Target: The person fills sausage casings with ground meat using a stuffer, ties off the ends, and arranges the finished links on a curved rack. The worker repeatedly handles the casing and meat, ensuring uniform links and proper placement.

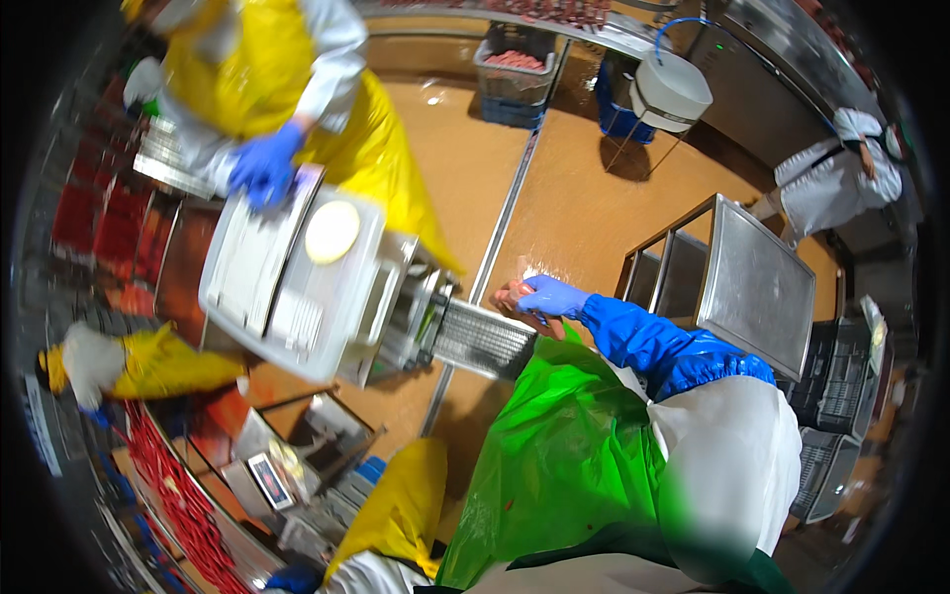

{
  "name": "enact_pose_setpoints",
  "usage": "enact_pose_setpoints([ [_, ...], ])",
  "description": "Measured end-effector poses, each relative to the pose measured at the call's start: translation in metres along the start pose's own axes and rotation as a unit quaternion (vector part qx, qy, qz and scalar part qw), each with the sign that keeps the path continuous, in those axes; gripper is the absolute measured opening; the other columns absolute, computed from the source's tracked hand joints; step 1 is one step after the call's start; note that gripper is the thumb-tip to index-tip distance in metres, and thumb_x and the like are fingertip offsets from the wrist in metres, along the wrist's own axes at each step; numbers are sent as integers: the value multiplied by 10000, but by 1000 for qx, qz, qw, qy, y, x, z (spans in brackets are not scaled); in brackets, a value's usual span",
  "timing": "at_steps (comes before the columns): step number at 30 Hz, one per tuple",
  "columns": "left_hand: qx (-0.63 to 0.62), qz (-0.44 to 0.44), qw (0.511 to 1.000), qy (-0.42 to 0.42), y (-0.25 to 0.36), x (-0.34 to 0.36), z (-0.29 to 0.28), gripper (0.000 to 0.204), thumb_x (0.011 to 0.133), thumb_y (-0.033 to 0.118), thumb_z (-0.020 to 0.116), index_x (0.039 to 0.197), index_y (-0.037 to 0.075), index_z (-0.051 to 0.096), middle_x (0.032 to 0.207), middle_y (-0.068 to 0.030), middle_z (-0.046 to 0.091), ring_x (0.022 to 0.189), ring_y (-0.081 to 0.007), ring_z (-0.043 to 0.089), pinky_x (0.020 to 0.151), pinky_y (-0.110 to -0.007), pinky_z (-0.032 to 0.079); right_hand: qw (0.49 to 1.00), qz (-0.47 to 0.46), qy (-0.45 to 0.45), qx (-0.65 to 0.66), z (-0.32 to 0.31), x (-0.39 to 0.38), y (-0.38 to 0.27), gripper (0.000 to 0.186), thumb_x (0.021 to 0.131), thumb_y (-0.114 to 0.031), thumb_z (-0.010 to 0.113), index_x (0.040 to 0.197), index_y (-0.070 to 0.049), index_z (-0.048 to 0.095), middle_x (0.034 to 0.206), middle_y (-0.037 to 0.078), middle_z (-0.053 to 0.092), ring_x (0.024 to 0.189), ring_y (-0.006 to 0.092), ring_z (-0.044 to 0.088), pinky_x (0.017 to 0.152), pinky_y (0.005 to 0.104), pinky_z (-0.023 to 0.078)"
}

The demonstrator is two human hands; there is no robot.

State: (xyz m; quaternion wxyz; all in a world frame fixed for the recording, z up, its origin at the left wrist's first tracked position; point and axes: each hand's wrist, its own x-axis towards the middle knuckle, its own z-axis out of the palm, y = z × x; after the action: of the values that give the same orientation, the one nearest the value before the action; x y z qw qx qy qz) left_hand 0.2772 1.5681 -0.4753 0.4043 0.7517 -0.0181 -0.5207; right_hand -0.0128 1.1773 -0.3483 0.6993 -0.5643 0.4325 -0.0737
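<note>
My right hand, in a blue glove, is closed around a few pinkish raw sausages whose ends stick out past the fingers. It is held out in front of my green apron, at the end of a blue sleeve. Just left of the hand, and apart from it, runs a narrow ridged metal conveyor. My left hand does not show anywhere. The exact number of sausages is hard to make out under the fingers.
A person in a yellow apron bends over a grey plastic tub. To my right stands a steel cart beside black crates. A grey crate of meat sits ahead. Another yellow-clad person is close at lower left.
</note>
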Motion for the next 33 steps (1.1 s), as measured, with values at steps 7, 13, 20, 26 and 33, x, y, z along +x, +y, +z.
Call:
enact_pose_setpoints([
  [7, 140, -36, 988, -50, 68, 57, 133, 309, 953, 286, 509, 1172, 77, 571, 977, -61, 626, 838, -193, 610, 688, -312, 470, 964, -35, 178, 193, -203, 4, 32, 172, 791, -208, 649, 810, -53, 575, 667, 37, 557, 529, 121, 530, 471, 278, 426],
  [13, 218, -39, 972, -75, 156, 108, 236, 298, 959, 298, 505, 1150, 82, 580, 935, -48, 631, 798, -172, 610, 653, -293, 463, 899, -80, 384, 193, -394, -26, 4, 272, 887, -314, 611, 829, -49, 591, 668, 45, 593, 541, 105, 524, 486, 278, 424],
  [20, 307, -44, 943, -125, 264, 195, 364, 290, 966, 313, 501, 1123, 87, 591, 886, -33, 637, 751, -148, 610, 613, -272, 455, 824, -146, 509, 204, -632, -17, -58, 454, 884, -357, 668, 1146, 8, 605, 875, 66, 669, 817, 128, 627, 690, 263, 502],
  [26, 313, -23, 933, -178, 387, 334, 469, 286, 971, 326, 496, 1100, 92, 600, 845, -20, 642, 711, -127, 610, 579, -254, 448, 707, -201, 678, 22, -786, 32, -92, 573, 848, -323, 683, 1271, 31, 526, 1089, 117, 657, 995, 155, 626, 866, 299, 484],
  [33, 357, 150, 905, -178, 625, 359, 708, 297, 1003, 277, 481, 1128, 35, 599, 997, -72, 664, 896, -152, 632, 726, -270, 492, 735, 75, 592, -323, -900, 162, 38, 300, 863, -203, 567, 1136, -78, 556, 1029, 230, 642, 944, 410, 626, 783, 498, 486],
])
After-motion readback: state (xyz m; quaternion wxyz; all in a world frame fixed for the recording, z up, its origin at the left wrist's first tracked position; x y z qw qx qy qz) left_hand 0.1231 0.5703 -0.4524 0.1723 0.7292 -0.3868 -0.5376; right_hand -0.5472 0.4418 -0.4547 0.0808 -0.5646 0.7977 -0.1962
